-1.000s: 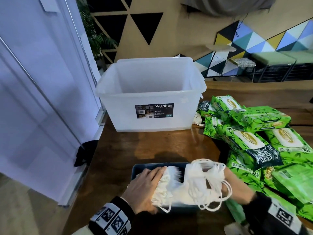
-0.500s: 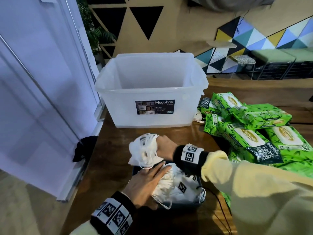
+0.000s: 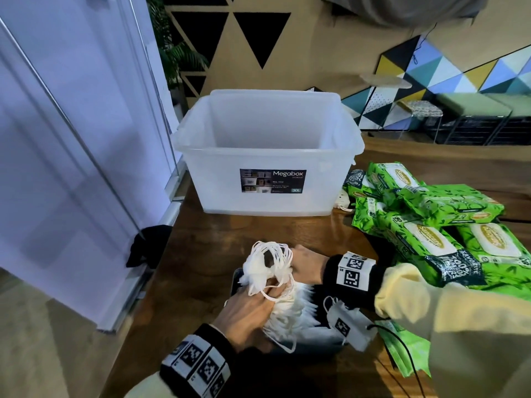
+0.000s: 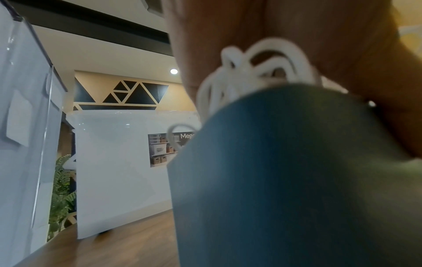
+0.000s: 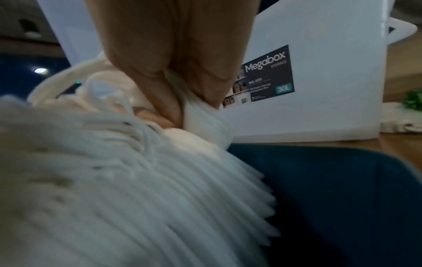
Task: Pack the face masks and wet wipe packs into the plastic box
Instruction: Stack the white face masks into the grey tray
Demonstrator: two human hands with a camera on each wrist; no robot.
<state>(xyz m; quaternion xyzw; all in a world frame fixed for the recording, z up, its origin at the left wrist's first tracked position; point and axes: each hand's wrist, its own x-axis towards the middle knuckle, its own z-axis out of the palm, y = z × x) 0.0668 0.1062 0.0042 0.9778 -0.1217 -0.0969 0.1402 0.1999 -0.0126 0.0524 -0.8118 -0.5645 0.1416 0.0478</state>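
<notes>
One plastic box [image 3: 270, 156], translucent, lidless, upper centre of the head view, on the wooden table [image 3: 201, 254]; "Megabox 30L" label [image 3: 273, 180] on its near wall; nothing seen inside. One dark blue tray [image 5: 331, 189] at lower centre, holding a stack of white face masks [image 3: 290, 311]; too many and too tightly packed to count. Right hand [image 3: 306, 264] reaching across to centre, fingers [image 5: 160, 86] clamped on one bundle of masks [image 3: 265, 264], ear loops bunched above it, bundle just over the tray's far left corner. Left hand [image 3: 244, 313] at lower centre, fingers lying fairly straight on the remaining stack, one loop hooked over a fingertip; not curled round anything. Wet wipe packs [image 3: 428, 242], green, heaped at right of the frame beside the box; at least six visible, some overlapped or cut by the edge, exact count unclear. One black cloth [image 3: 146, 245] at the table's left edge.
</notes>
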